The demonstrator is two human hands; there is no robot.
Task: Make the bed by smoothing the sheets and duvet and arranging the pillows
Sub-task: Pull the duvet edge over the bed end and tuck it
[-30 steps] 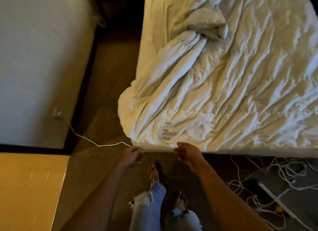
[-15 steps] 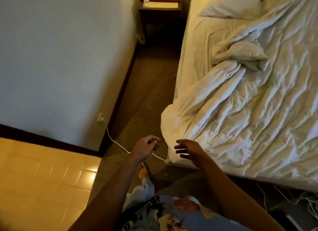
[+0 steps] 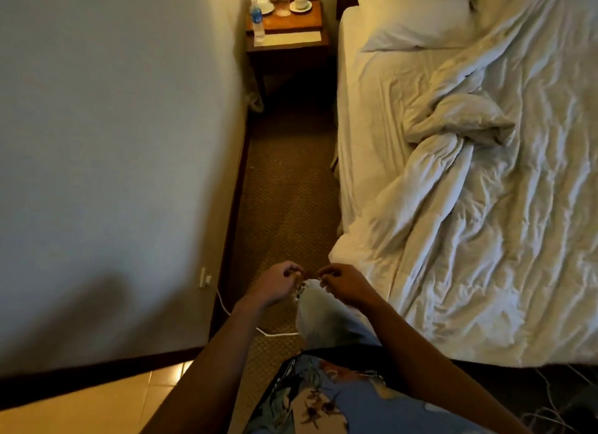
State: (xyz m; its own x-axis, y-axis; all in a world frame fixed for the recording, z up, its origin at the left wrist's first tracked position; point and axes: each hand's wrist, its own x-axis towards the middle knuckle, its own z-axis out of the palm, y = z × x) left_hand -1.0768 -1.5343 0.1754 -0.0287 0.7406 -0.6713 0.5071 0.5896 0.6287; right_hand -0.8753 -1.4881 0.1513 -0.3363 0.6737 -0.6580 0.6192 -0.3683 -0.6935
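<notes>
Standing beside rumpled duvet [image 3: 485, 223], both hands' fingers [image 3: 293, 271] curled, contents unclear

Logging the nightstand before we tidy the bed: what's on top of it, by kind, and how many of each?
Water bottle: 1
Cups on saucers: 2
Drinking glass: 1
White paper or card: 1
Total: 5
A glass object behind the far cup is cut off by the frame, so not counted.
</notes>
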